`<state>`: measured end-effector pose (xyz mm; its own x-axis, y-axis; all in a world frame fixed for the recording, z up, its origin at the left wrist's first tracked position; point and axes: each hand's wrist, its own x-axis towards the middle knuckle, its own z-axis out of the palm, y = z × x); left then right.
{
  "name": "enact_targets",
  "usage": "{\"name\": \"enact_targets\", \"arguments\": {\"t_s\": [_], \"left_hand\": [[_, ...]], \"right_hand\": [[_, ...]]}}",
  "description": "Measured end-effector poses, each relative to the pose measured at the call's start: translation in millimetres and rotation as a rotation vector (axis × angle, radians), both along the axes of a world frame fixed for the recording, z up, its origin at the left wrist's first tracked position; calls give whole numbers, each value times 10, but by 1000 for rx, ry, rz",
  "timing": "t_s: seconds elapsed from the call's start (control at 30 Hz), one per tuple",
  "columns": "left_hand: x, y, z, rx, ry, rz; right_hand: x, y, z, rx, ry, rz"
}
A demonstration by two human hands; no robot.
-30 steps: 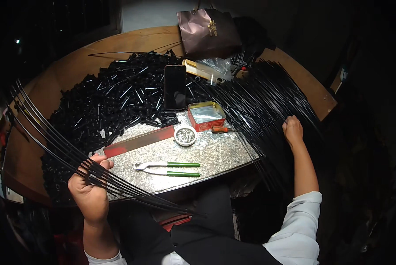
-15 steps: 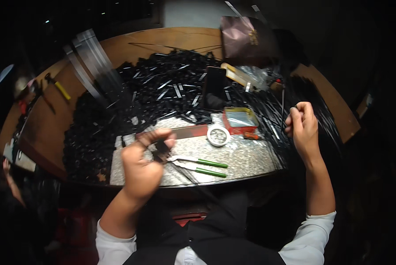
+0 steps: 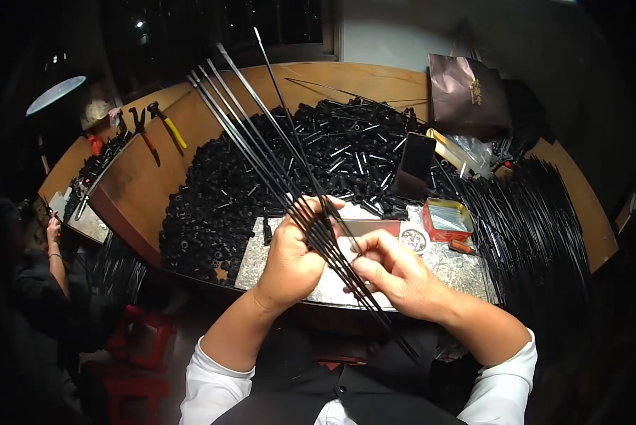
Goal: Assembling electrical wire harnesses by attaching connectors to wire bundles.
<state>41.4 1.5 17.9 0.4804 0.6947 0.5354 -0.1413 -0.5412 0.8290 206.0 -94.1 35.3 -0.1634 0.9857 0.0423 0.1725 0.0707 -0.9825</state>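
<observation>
My left hand is closed round several long thin black rods, which fan out up and away from me with shiny, flat-looking tips. Their lower ends slant down to the right past the table's front edge. Close beside it, my right hand pinches at a single thin rod that stands a little apart from the bunch. What else its fingertips touch is too small to make out. Beneath both hands lies a speckled silvery board. A flat reddish-brown bar shows partly behind the hands.
A heap of black tubular parts fills the table's left and middle. To the right are a white dish, a red tin, a phone and stacked black rods. Yellow-handled pliers rest far left. A co-worker's hand shows there.
My right hand has come in from the far right to meet my left hand. The rods have swung rightward with my left hand. The green-handled pliers on the board no longer show.
</observation>
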Motion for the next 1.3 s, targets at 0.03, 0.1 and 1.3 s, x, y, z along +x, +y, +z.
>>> {"name": "enact_targets", "arguments": {"t_s": [0.03,0.1,1.3], "left_hand": [[-41,43,7,14,-52,-6],[-65,81,2,-39,-139,-11],[20,334,-931,507,538,-431]], "right_hand": [[0,-1,-95,-68,97,44],[34,-8,-193,-202,178,30],[-109,-408,-2405,-23,-231,-55]]}}
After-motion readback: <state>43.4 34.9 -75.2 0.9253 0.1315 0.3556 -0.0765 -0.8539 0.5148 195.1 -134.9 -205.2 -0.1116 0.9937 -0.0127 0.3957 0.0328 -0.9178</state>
